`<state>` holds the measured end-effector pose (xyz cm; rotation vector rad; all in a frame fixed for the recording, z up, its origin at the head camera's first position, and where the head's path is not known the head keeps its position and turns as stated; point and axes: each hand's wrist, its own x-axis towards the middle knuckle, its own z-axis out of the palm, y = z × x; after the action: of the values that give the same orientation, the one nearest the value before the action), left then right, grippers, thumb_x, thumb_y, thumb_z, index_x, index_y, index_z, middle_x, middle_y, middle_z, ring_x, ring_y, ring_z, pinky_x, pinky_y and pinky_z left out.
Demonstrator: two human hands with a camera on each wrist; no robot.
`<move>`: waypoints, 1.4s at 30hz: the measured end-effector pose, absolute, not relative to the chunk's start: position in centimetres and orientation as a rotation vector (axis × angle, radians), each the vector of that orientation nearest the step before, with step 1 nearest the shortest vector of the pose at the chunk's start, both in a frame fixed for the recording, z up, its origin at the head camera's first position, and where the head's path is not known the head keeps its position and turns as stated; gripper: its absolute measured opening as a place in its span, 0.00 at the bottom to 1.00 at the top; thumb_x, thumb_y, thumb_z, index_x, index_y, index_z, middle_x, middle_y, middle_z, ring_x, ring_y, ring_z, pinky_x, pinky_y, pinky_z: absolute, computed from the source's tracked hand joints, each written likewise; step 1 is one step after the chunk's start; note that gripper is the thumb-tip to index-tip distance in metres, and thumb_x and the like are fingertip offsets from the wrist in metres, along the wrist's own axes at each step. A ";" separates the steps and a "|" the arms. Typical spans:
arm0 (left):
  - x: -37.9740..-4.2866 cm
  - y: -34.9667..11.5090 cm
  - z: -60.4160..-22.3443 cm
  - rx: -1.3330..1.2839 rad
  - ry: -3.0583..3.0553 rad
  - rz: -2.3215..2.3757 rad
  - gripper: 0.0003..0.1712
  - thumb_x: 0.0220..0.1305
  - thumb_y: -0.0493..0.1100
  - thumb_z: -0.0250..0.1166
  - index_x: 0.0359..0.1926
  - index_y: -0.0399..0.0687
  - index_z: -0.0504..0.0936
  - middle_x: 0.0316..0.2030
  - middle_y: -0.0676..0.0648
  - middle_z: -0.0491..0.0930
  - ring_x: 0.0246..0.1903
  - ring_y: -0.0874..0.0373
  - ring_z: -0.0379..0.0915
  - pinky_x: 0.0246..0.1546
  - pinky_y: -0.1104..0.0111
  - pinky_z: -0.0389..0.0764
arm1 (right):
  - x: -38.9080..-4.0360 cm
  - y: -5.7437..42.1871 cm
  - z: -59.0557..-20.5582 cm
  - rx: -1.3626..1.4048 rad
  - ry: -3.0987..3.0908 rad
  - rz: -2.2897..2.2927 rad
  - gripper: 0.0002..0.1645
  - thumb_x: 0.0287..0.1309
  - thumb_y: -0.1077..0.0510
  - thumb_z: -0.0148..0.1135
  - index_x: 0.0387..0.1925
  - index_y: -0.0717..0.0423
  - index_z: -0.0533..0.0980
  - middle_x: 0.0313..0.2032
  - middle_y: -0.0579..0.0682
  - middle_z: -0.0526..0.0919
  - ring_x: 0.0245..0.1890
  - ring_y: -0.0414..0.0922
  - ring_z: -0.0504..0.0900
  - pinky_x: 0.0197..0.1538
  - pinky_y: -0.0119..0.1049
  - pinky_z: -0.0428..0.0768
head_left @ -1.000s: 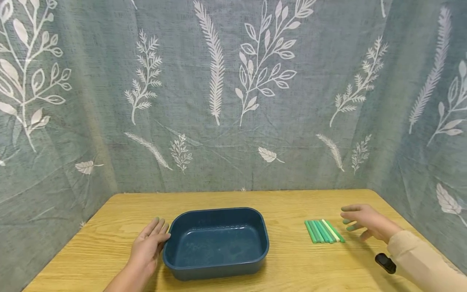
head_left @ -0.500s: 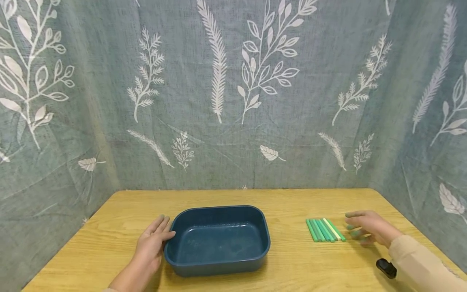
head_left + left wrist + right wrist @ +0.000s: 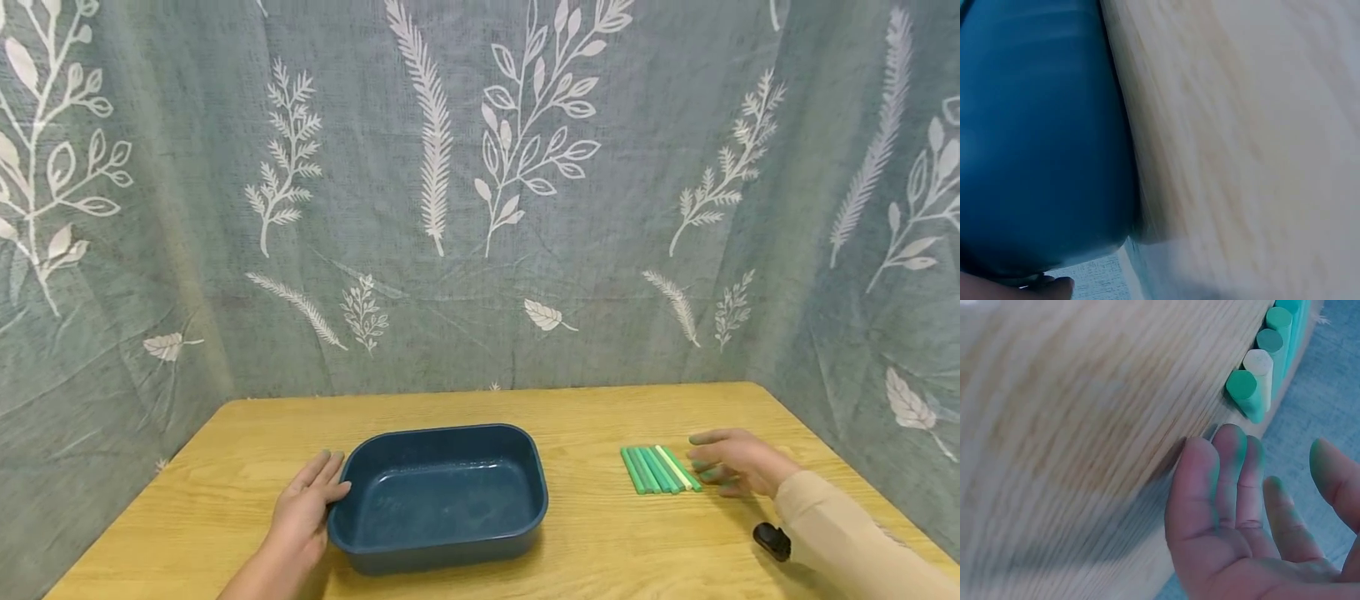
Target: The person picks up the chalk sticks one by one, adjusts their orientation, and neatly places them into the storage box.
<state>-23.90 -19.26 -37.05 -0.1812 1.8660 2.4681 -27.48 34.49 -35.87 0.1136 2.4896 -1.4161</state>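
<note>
A dark blue rectangular plastic tub (image 3: 438, 554) stands on the wooden table. My left hand (image 3: 302, 508) lies along its left side, fingers straight and the thumb at the rim; in the left wrist view only a fingertip (image 3: 1054, 289) shows beside the tub wall (image 3: 1054, 137). To the right lies a row of chalk sticks (image 3: 656, 470), several in shades of green and one pale yellow. Just right of the row my right hand (image 3: 738, 462) hovers with parted fingers, holding nothing. Green dust coats its fingertips, which in the right wrist view are close to the nearest green chalk stick (image 3: 1244, 387).
The wooden table (image 3: 585, 542) has rounded far corners. Grey-green curtains (image 3: 480, 333) with white leaf prints enclose it at the back and both sides. A small black device (image 3: 772, 542) sits at the right wrist, by the beige sleeve (image 3: 832, 525).
My right hand has come lower and closer to the right end of the chalk row. The left hand stays at the tub's side. The head view has shifted slightly.
</note>
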 end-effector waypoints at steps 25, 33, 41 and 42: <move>-23.8 -19.0 -37.3 -0.117 1.668 2.564 0.39 0.73 0.25 0.36 0.74 0.42 0.24 0.75 0.42 0.27 0.73 0.47 0.24 0.71 0.62 0.47 | -29.6 33.7 -36.0 0.199 2.500 -1.189 0.24 0.64 0.57 0.61 0.56 0.69 0.73 0.31 0.51 0.76 0.28 0.46 0.69 0.34 0.38 0.69; -23.7 -19.0 -37.4 -0.104 1.688 2.532 0.39 0.74 0.25 0.35 0.74 0.42 0.23 0.75 0.43 0.26 0.73 0.48 0.23 0.70 0.63 0.46 | -29.6 33.8 -36.6 0.208 2.506 -1.168 0.10 0.63 0.58 0.62 0.41 0.62 0.79 0.28 0.50 0.74 0.27 0.46 0.67 0.33 0.37 0.68; -23.8 -19.2 -37.3 -0.097 1.687 2.518 0.39 0.75 0.26 0.34 0.73 0.45 0.21 0.74 0.45 0.24 0.72 0.49 0.21 0.70 0.64 0.48 | -30.2 34.0 -36.5 0.244 2.474 -1.181 0.13 0.64 0.58 0.59 0.23 0.53 0.72 0.21 0.47 0.71 0.20 0.41 0.64 0.27 0.31 0.66; -23.8 -19.2 -37.3 -0.096 1.684 2.517 0.39 0.74 0.26 0.34 0.73 0.45 0.20 0.74 0.45 0.24 0.72 0.49 0.21 0.70 0.64 0.48 | -30.2 34.0 -36.5 0.251 2.480 -1.170 0.14 0.64 0.58 0.59 0.23 0.53 0.71 0.20 0.47 0.71 0.20 0.41 0.64 0.27 0.31 0.67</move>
<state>-23.77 -19.17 -37.35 -0.0961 1.6843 2.5175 -30.25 33.99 -36.52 0.2507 2.4803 -1.1702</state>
